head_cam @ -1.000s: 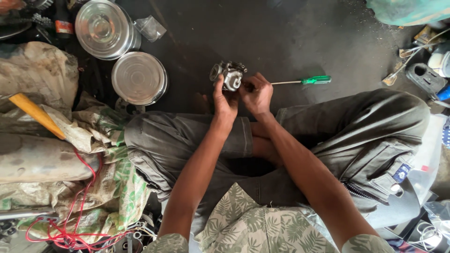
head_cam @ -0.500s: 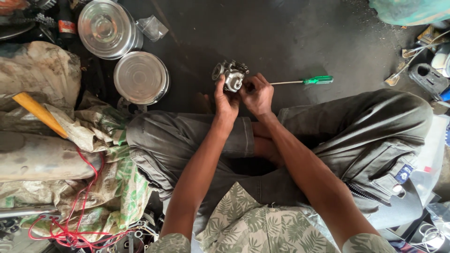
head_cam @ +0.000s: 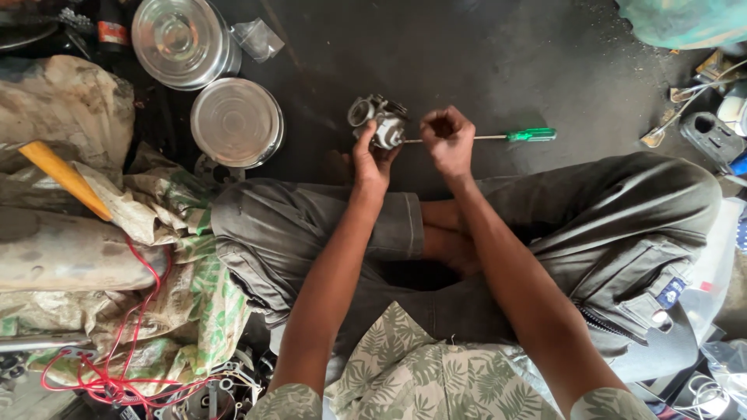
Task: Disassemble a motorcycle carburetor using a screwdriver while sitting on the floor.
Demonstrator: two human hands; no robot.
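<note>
Sitting cross-legged on a dark floor, a person holds a small grey metal engine part (head_cam: 377, 122), with round openings and a domed cap, out in front of the knees. The left hand (head_cam: 372, 159) cups the part from below, fingers wrapped up around its near side. The right hand (head_cam: 447, 140) is curled into a loose fist just beside the part, fingertips pinched together; whether it grips anything small cannot be told. A green-handled screwdriver (head_cam: 498, 137) lies on the floor behind that fist, its shaft pointing toward the part.

Judging by this, the work is at a fine hand-fitting stage on the part's cap side. A further move would call for a steady hold underneath and careful fingertip work.

Two round steel lids (head_cam: 233, 120) sit well to the left, near crumpled sacks (head_cam: 159, 210) and red wire (head_cam: 117, 381).
</note>
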